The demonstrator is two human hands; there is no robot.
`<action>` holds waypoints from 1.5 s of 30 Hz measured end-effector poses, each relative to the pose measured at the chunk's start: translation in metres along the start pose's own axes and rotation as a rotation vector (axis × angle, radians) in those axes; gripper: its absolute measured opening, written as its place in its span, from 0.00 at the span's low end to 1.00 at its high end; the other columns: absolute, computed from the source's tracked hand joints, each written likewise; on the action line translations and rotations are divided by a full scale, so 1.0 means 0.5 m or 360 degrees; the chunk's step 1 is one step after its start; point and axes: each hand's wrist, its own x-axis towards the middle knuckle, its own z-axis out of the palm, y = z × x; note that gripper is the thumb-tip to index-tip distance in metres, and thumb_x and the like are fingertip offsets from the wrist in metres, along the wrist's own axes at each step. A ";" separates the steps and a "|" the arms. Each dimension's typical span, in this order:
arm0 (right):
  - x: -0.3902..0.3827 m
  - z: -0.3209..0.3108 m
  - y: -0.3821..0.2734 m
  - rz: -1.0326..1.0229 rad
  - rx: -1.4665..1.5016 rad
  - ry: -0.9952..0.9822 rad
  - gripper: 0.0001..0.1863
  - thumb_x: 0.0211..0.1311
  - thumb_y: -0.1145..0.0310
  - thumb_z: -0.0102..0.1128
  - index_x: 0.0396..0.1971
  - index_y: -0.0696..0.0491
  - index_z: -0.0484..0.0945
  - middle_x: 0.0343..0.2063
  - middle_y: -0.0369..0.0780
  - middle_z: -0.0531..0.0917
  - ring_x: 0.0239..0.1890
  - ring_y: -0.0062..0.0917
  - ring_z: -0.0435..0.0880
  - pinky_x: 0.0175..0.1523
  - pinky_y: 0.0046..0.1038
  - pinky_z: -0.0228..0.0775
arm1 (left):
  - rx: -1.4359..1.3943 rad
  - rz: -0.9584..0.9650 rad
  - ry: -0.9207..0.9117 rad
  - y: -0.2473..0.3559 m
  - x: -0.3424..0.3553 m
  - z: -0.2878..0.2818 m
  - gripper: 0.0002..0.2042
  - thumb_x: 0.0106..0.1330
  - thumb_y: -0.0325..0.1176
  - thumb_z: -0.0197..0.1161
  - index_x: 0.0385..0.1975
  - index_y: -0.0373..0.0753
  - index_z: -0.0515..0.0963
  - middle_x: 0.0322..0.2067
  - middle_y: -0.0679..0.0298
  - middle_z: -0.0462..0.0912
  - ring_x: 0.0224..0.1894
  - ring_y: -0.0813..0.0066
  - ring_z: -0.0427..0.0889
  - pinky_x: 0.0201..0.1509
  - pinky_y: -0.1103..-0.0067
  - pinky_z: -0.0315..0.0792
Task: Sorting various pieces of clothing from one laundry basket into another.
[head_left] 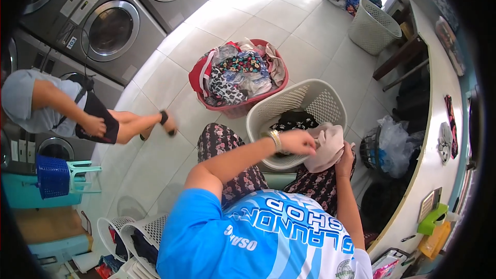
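A beige piece of cloth point(326, 147), bunched up, hangs over the near right rim of a cream plastic laundry basket point(258, 116). My right hand point(346, 161) grips its right side. My left hand point(298, 142), with a gold bracelet at the wrist, is at the cloth's left edge, its fingers curled in against it. Inside the cream basket lies a dark garment with a light pattern point(294, 121). The basket stands between my knees, in front of my flowered trousers. Just beyond it, a red basket point(243, 107) is heaped with mixed clothes and clear plastic bags.
A person point(62, 106) walks at the left beside the front-loading machines point(111, 28). To the right runs a long white counter point(421, 157), with a dark basket of plastic bags point(395, 147) beneath. Another pale basket point(373, 28) stands far right; white baskets point(150, 230) are behind my left side.
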 end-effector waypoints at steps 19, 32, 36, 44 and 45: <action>0.024 -0.005 -0.039 -0.0127 -0.0203 0.0036 0.13 0.47 0.76 0.60 0.37 0.56 0.78 0.41 0.43 0.80 0.42 0.40 0.80 0.47 0.32 0.71 | 0.0499 -0.0013 0.2289 -0.176 -0.167 -0.123 0.03 0.57 0.27 0.64 0.28 0.39 0.77 0.24 0.59 0.76 0.28 0.60 0.77 0.33 0.69 0.70; 0.019 -0.010 -0.048 -0.0035 -0.0248 0.0047 0.10 0.49 0.77 0.57 0.35 0.56 0.78 0.40 0.43 0.80 0.42 0.39 0.80 0.48 0.31 0.72 | 0.0999 -0.0711 0.3049 -0.288 -0.249 -0.352 0.19 0.56 0.28 0.62 0.50 0.40 0.74 0.55 0.42 0.68 0.62 0.47 0.65 0.67 0.59 0.57; 0.020 -0.010 -0.050 -0.0010 -0.0228 0.0064 0.10 0.50 0.77 0.56 0.35 0.56 0.78 0.39 0.42 0.80 0.42 0.38 0.80 0.48 0.31 0.72 | 0.0845 -0.1299 0.2973 -0.359 -0.339 -0.415 0.20 0.56 0.27 0.62 0.51 0.39 0.74 0.54 0.46 0.71 0.59 0.47 0.69 0.61 0.60 0.64; 0.027 -0.003 -0.046 -0.0010 -0.0216 0.0048 0.09 0.50 0.76 0.57 0.34 0.56 0.78 0.38 0.42 0.80 0.41 0.40 0.80 0.47 0.32 0.72 | 0.0867 -0.1196 0.2063 -0.474 -0.424 -0.387 0.14 0.60 0.34 0.59 0.41 0.33 0.80 0.30 0.50 0.85 0.30 0.63 0.85 0.35 0.69 0.77; 0.028 -0.001 -0.046 0.0006 -0.0212 0.0040 0.09 0.50 0.76 0.57 0.34 0.56 0.78 0.38 0.42 0.80 0.41 0.40 0.80 0.47 0.32 0.72 | 0.0427 -0.1125 0.2073 -0.469 -0.424 -0.388 0.14 0.63 0.38 0.54 0.34 0.31 0.80 0.28 0.55 0.84 0.28 0.67 0.83 0.31 0.72 0.75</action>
